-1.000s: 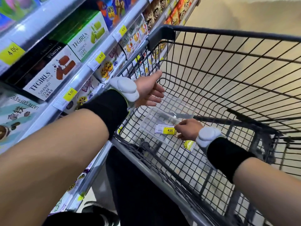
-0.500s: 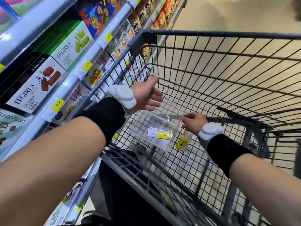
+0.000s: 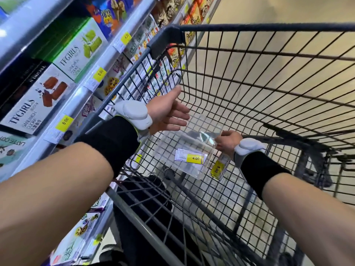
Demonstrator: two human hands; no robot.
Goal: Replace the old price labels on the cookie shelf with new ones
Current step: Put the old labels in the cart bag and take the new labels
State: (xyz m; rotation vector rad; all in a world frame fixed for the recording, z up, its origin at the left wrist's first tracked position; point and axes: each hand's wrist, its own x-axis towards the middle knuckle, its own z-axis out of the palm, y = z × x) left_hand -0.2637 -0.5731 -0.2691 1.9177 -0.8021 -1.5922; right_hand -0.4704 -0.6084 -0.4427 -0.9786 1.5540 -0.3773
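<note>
Your right hand [image 3: 227, 143] pinches a white-and-yellow 5.00 label [image 3: 219, 168] inside the wire cart [image 3: 269, 77], at five o'clock of the clear tray [image 3: 184, 148] holding 4.00 labels [image 3: 189, 158]. Your left hand [image 3: 167, 113] hovers open above. Three yellow tags, like this 5.00 one [image 3: 64, 123], line the shelf rail [image 3: 80, 96] at nine o'clock.

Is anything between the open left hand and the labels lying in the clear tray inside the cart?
Nothing visible. The left hand hangs open inside the cart, above the clear tray; the 4.00 labels lie uncovered in it. The right hand is at the tray's right edge, beside them.
</note>
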